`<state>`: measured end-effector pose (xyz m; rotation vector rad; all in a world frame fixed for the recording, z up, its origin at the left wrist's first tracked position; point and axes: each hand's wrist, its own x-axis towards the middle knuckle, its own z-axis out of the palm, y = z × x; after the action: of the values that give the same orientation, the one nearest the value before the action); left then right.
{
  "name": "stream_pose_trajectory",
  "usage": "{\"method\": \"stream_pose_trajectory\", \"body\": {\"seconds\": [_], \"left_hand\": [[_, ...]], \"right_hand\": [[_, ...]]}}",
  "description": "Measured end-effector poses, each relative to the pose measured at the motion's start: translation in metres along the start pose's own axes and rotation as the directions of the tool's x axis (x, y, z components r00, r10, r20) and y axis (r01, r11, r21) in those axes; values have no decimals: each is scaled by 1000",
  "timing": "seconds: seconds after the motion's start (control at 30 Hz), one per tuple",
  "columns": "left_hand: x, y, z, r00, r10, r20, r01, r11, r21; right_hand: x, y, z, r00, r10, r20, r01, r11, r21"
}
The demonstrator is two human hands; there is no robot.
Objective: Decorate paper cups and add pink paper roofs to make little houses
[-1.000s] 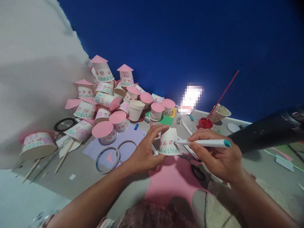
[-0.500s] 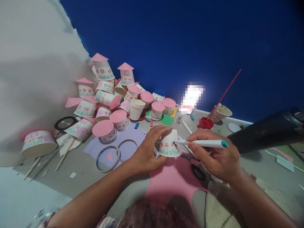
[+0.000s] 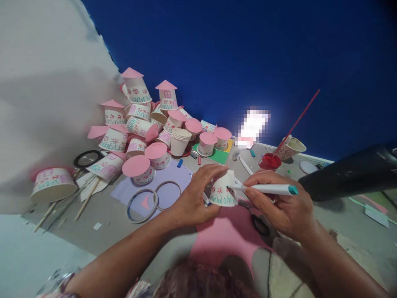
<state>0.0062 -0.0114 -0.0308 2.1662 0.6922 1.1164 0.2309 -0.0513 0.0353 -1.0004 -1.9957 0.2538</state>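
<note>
In the head view, we have the white paper cup (image 3: 223,196) just below the centre of the frame, inverted, with its wide rim lowest. Our left hand (image 3: 197,198) holds it from the left, fingers across the narrow upper end and thumb down by the rim. Our right hand (image 3: 283,203) grips the teal-capped marker (image 3: 268,189) in a narrow pinch, its barrel nearly level and its tip at the cup's wall, by a red dotted flower. Whether the tip presses or only hovers we cannot tell. Teal zigzag strokes run along the lower wall, with red flowers above them.

To mark well here, we would judge, we want small, light dabs beside the red petals, since thin paper walls probably dent under a hard nib. The left thumb and fingers do best to brace the cup without squeezing, and to turn it a little between marks so that the nib meets the wall squarely. Keeping fingertips off wet strokes should spare us smears.

Pink paper (image 3: 223,236) lies at lower centre, with black-handled scissors (image 3: 259,224) near our right hand. At centre left, a stack of plain cups (image 3: 180,145) stands beside pink-roofed cups (image 3: 136,167), whose similar teal edging and red flowers can guide our spacing.
</note>
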Motion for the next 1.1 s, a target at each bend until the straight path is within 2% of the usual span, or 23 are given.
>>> {"method": "stream_pose_trajectory", "body": {"seconds": [0.43, 0.83, 1.1], "left_hand": [[-1, 0, 0, 1000, -20, 15, 20, 1000, 2], [0, 2, -2, 999, -49, 14, 49, 999, 8], [2, 3, -2, 999, -47, -9, 47, 999, 0]], "right_hand": [[1, -3, -1, 998, -51, 22, 51, 999, -16], [3, -5, -2, 998, -22, 57, 20, 999, 28], [0, -3, -11, 1000, 9, -3, -9, 1000, -22]]}}
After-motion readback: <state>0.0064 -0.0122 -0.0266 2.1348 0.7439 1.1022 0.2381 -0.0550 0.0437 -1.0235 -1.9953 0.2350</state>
